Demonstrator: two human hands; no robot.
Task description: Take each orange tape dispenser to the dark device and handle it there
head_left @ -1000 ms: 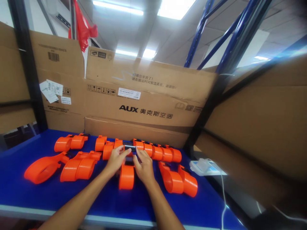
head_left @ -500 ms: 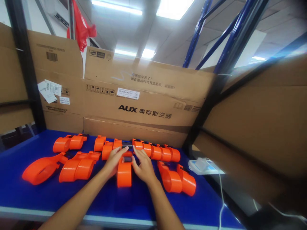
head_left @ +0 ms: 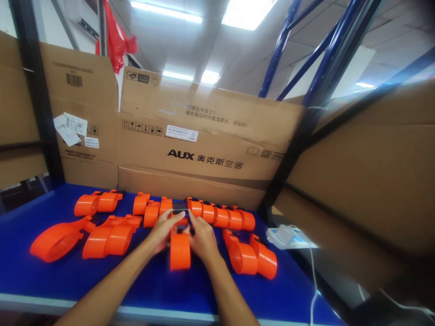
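Both of my hands grip one orange tape dispenser (head_left: 180, 251) standing on the blue table (head_left: 142, 285). My left hand (head_left: 162, 231) holds its left side, fingers curled toward its top. My right hand (head_left: 203, 236) holds its right side, fingertips at the dispenser's dark upper end. A row of several orange dispensers (head_left: 217, 216) lies just behind my hands, close to the cardboard.
More orange dispensers lie at the left (head_left: 105, 239) and far left (head_left: 54, 238), two at the back left (head_left: 97, 202), two at the right (head_left: 253, 256). Cardboard boxes (head_left: 204, 154) wall the back and right. A white device (head_left: 287, 235) with a cable sits at the right edge.
My hands drew back a little from the row with the dispenser. Its rounded end has swung slightly to the right.
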